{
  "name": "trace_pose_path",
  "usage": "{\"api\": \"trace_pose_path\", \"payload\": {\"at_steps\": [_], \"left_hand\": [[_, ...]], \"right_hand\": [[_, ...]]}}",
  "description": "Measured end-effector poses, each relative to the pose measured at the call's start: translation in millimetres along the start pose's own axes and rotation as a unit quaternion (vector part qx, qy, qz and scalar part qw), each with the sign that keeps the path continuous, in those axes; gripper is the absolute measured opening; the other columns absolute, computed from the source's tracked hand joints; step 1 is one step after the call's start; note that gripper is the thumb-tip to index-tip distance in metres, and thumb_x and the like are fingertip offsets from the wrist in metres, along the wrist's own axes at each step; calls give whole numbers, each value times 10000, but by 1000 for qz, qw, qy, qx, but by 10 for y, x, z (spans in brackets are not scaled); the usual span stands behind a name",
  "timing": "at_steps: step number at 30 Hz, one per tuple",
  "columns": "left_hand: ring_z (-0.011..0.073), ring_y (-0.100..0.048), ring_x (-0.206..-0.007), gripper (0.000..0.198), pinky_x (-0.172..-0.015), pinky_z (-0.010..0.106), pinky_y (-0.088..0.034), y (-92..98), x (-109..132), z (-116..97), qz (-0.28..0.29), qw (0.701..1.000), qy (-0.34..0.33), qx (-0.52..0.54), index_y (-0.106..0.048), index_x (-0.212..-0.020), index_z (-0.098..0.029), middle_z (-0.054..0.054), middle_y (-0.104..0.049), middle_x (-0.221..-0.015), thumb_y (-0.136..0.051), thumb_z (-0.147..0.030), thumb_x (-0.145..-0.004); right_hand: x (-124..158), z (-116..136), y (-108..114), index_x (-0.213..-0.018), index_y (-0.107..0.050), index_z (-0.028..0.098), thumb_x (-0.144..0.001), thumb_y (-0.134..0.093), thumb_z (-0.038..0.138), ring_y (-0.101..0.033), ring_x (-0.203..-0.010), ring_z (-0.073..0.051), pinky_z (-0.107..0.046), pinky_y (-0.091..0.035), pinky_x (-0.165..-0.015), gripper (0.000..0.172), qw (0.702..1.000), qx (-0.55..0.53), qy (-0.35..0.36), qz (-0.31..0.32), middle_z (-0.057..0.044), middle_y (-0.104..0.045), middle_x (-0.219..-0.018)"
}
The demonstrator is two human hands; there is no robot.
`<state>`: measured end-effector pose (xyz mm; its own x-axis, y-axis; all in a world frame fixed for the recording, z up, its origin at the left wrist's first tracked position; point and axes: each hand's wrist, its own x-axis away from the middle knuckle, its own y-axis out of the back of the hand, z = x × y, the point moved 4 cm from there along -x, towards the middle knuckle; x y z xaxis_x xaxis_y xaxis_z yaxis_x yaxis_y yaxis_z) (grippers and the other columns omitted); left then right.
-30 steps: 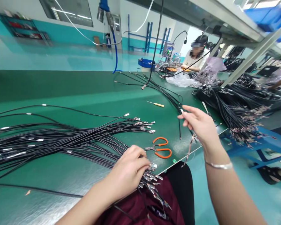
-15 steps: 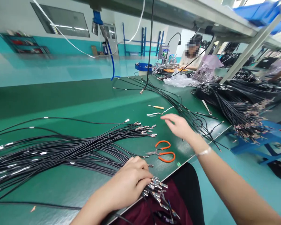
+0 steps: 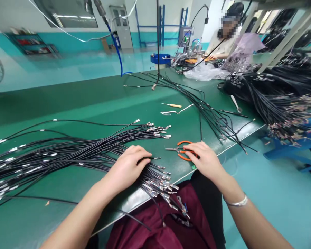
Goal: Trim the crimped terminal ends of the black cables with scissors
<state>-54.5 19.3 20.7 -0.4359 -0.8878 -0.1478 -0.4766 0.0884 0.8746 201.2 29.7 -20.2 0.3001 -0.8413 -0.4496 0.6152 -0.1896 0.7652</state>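
Note:
My left hand (image 3: pixel 131 166) pinches one black cable (image 3: pixel 153 158), whose metal-tipped end sticks out past the fingers. Beneath and beside that hand fans a bundle of black cables (image 3: pixel 147 174) with metal terminals (image 3: pixel 168 188) at the table's front edge, some hanging over my lap. To the right, my right hand (image 3: pixel 203 157) has its thumb and fingers closed on a handle of the orange-handled scissors (image 3: pixel 182 157), which lie on the green table with blades pointing left. Another row of terminal-ended black cables (image 3: pixel 134 133) stretches behind my left hand.
A yellow-handled pick (image 3: pixel 175 105) and a white string (image 3: pixel 177 112) lie mid-table. More black cables (image 3: pixel 189 93) cross the back right. A thick cable pile (image 3: pixel 264 93) overhangs the right edge. One black cord (image 3: pixel 157 52) hangs down. A co-worker (image 3: pixel 220 45) sits beyond.
My right hand has come down and back from above the table onto the scissors. My left hand has let go of the bundle's ends and now pinches a single cable. The view has shifted.

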Motion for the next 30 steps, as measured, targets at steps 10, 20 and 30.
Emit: {"api": "trace_pose_path", "payload": {"at_steps": [10, 20, 30], "left_hand": [[218, -540, -911, 200, -863, 366, -444, -211, -173, -139, 56, 995, -42, -69, -690, -1000, -174, 70, -641, -932, -552, -238, -870], [201, -514, -835, 202, -793, 347, -431, -299, -131, -77, 12, 999, -30, -43, -685, -872, -183, 48, -622, -844, -491, -229, -903], [208, -517, -820, 206, -762, 357, -423, -275, -74, -50, 20, 999, -21, -20, -657, -810, -181, 42, -613, -794, -484, -238, -907]], "right_hand": [[127, 520, -58, -935, -697, 219, -850, -614, 221, -606, -905, -186, -328, -471, -850, 119, 991, -112, -39, 59, -28, -692, -928], [131, 637, -198, -732, -648, 197, -869, -578, 221, -577, -758, -149, -272, -428, -711, 156, 970, -146, -130, 145, -4, -634, -779], [37, 593, -139, -703, -639, 203, -903, -529, 283, -582, -698, -128, -237, -431, -646, 242, 970, -126, -113, 176, 16, -626, -719]]}}
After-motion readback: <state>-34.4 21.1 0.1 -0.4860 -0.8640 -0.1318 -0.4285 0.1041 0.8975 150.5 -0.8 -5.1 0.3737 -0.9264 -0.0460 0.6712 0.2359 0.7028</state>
